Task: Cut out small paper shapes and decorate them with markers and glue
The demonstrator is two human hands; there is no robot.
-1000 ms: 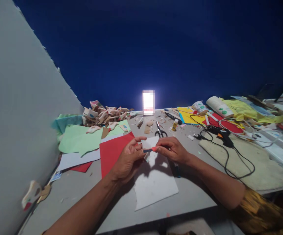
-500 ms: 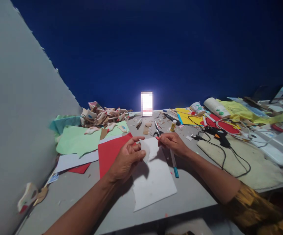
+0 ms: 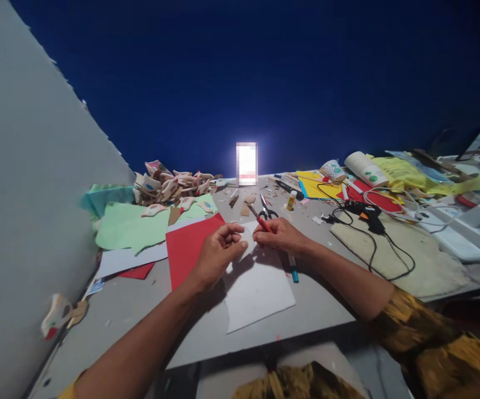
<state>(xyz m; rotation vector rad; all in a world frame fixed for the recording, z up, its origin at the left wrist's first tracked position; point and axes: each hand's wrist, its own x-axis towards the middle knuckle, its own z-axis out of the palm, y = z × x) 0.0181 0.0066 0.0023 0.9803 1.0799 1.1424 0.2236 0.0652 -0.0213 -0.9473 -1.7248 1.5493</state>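
Pinching a small white paper piece (image 3: 246, 239) between curled thumb and fingers, the left hand (image 3: 217, 254) holds it just above the white sheet (image 3: 260, 291) on the tabletop (image 3: 140, 324). The right hand (image 3: 280, 235) is closed around a red-tipped pen (image 3: 263, 224), its tip almost at the piece. The piece looks thin and lightly held, so pressure from the tip could crumple it or push it free. A slipped tip might mark the sheet below or the red sheet (image 3: 187, 246) beside it. Scissors (image 3: 268, 211) lie just behind the right hand, easy to knock.
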